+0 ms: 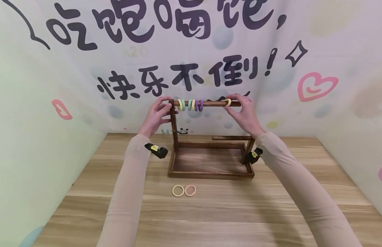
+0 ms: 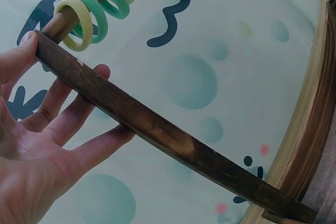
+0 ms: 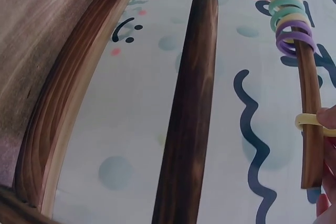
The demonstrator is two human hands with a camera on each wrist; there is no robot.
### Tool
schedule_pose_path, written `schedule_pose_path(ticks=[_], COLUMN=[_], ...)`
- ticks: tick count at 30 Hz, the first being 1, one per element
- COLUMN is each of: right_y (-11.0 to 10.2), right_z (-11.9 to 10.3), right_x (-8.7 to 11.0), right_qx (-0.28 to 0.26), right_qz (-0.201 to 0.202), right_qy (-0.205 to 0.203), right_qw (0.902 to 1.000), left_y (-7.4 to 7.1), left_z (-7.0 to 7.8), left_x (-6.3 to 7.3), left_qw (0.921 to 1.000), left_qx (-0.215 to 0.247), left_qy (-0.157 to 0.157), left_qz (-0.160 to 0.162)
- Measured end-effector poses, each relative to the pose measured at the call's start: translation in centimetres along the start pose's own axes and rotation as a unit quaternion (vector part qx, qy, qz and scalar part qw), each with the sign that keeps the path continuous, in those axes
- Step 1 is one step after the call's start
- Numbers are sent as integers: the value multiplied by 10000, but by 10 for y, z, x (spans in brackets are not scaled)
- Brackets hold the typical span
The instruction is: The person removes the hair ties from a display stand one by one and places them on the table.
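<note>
Now the post (image 1: 174, 128) is held by left hand (image 1: 154, 116), a ring (image 3: 308, 119) near the rod's end (image 3: 312, 174) by right hand (image 1: 247, 115).

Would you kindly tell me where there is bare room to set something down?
Inside its raised rim, the dark brown wooden tray is bare. The wood-grain tabletop is free right of the flat pink ring. Crowded: the left end of the brown wooden upper rod, where yellow, green and purple rings hang.

Right hand (image 1: 246, 115) pinches yellow ring (image 1: 229, 102) around upper rod (image 1: 214, 103)
</note>
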State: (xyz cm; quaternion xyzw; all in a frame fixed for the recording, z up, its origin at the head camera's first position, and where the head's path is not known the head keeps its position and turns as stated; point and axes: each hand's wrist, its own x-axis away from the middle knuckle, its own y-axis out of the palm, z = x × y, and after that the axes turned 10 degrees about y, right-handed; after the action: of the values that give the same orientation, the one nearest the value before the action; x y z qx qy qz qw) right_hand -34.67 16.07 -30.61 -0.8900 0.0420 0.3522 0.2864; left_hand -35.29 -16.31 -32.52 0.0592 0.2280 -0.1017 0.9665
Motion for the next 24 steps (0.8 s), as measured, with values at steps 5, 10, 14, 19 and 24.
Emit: schedule_pose_path(ticks=[5, 10, 14, 19, 24], right_y=[-5, -8, -8, -7, -11], right_z=[4, 8, 10, 12, 12], right_x=[0, -1, -1, 1, 2], right_qx=[28, 34, 198, 403, 444], right_qz=[43, -4, -61, -63, -17], right_qy=[37, 113, 135, 137, 126], right_qw=[10000, 9999, 9997, 9991, 9989], left_y=[-2, -1, 0, 0, -1], left_z=[1, 3, 3, 0, 0], left_x=[0, -1, -1, 0, 0], left_qw=[10000, 9999, 9999, 9998, 9999], left_qx=[-37, 24, 82, 126, 111], left_qy=[-36, -70, -98, -116, -71], left_qz=[31, 78, 60, 53, 38])
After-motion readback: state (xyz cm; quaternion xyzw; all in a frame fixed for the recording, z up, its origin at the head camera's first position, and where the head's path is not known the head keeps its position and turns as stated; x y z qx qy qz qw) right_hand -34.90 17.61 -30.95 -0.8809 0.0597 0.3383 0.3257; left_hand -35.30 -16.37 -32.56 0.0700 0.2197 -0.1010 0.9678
